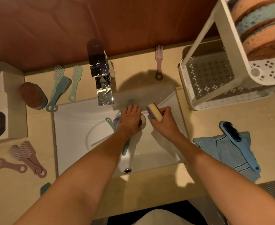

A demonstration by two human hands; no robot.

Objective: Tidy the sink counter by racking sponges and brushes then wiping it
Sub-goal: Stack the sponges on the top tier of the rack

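- Beige counter [20, 200] surrounded a white sink [75, 124], with brushes [59, 93] lying on it.
- Right hand [163, 120] clamped a yellow sponge [155, 112] over the sink.
- Left hand [130, 118] covered a pale sponge [143, 121] in the sink; grip unclear.

Pale yellow rectangular sponge with a lilac layer [154, 113]; beige stone surface [214, 120]; white sink basin [78, 124]; mirror-chrome tap [101, 73]. The white plastic rack [209, 78] has clusters of small punched squares, and its stacked round sponges [261, 26] alternate orange and pale blue. Pink plastic brush [158, 60], mint plastic brushes [76, 82], mauve plastic brushes [28, 155]. The light blue cloth with thin dark lines [231, 151] lies under a blue brush with black bristles [237, 140]
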